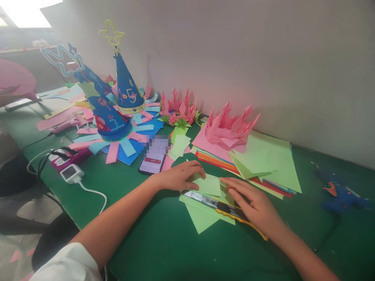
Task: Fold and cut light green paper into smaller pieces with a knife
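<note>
A small folded piece of light green paper (211, 185) lies between my two hands. My left hand (187, 175) has its fingers bent over the paper's left side, thumb and index finger gripping that edge. From the right, my right hand (250, 199) reaches in with fingers stretched out, the fingertips touching the paper's right edge. Just in front of the folded piece, a yellow utility knife (231, 210) lies with its blade out to the left, partly under my right hand. Below it, other light green sheets (202, 218) rest on the green table (158, 242).
Behind my hands, a pink paper crown (228, 130) sits on a stack of coloured paper (272, 160); another crown (179, 109) stands left. Blue cone hats (127, 84), a phone (154, 154) and a power strip (74, 156) are leftward. A blue glue gun (342, 195) lies right.
</note>
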The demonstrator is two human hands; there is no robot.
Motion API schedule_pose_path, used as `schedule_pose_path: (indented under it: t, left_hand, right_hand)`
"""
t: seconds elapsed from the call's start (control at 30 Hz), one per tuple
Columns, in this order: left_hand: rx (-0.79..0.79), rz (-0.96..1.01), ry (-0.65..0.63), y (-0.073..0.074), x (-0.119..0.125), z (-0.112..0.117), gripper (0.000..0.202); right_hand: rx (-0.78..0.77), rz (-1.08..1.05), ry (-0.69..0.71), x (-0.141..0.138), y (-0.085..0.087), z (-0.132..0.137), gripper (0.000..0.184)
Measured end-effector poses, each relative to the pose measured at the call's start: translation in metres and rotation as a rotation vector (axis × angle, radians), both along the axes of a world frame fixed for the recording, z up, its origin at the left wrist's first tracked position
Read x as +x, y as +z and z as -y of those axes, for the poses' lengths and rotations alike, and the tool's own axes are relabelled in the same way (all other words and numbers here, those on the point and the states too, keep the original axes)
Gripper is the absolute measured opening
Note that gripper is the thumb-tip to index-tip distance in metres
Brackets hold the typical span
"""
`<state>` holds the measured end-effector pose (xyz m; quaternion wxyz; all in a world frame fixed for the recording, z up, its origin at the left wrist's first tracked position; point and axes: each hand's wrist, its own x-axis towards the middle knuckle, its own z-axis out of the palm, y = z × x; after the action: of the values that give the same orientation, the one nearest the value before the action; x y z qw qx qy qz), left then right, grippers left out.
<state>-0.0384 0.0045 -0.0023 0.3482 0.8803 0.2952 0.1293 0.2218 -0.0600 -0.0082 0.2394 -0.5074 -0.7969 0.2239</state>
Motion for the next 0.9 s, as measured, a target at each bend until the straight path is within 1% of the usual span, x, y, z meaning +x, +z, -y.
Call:
schedule_pose_path:
  t: [0.1,0.13,0.23,0.3,0.37,0.47,0.57,0.67,0.77,0.8,0.87,0.9]
  left_hand:
    - [0.018,0.013,0.006,-0.002,0.001,0.0,0.042]
    - [0.025,0.021,0.012,-0.003,0.002,0.0,0.042]
    - [0.059,0.072,0.037,-0.006,0.004,0.001,0.027]
    - [0.093,0.122,0.069,-0.007,0.007,0.002,0.023]
    - [0.135,0.159,0.078,-0.006,0.011,0.004,0.027]
    - [0.23,0.168,0.043,-0.005,0.017,0.007,0.033]
    - [0.339,0.176,0.025,-0.005,0.021,0.01,0.034]
    - [0.393,0.209,0.025,-0.004,0.024,0.013,0.031]
    - [0.368,0.239,0.024,-0.002,0.026,0.015,0.025]
    - [0.344,0.262,0.031,-0.001,0.026,0.016,0.023]
    - [0.285,0.346,0.095,0.0,0.027,0.017,0.018]
    - [0.26,0.403,0.156,0.0,0.027,0.016,0.015]
  right_hand:
    - [-0.074,-0.017,0.011,-0.002,0.001,-0.001,0.036]
    - [-0.1,-0.035,0.015,-0.002,0.001,-0.001,0.037]
    - [-0.213,-0.13,0.017,-0.003,0.004,0.0,0.037]
    - [-0.309,-0.222,0.026,-0.005,0.006,0.002,0.032]
    - [-0.386,-0.308,0.03,-0.007,0.006,0.003,0.029]
    - [-0.413,-0.387,0.031,-0.01,0.007,0.006,0.028]
    - [-0.362,-0.395,0.059,-0.011,0.006,0.008,0.025]
    - [-0.261,-0.306,0.113,-0.01,0.005,0.009,0.025]
    - [-0.122,-0.192,0.151,-0.011,0.005,0.009,0.021]
    - [-0.072,-0.171,0.143,-0.011,0.005,0.009,0.019]
    - [0.023,-0.157,0.097,-0.011,0.006,0.008,0.015]
    - [0.062,-0.156,0.062,-0.011,0.006,0.008,0.015]
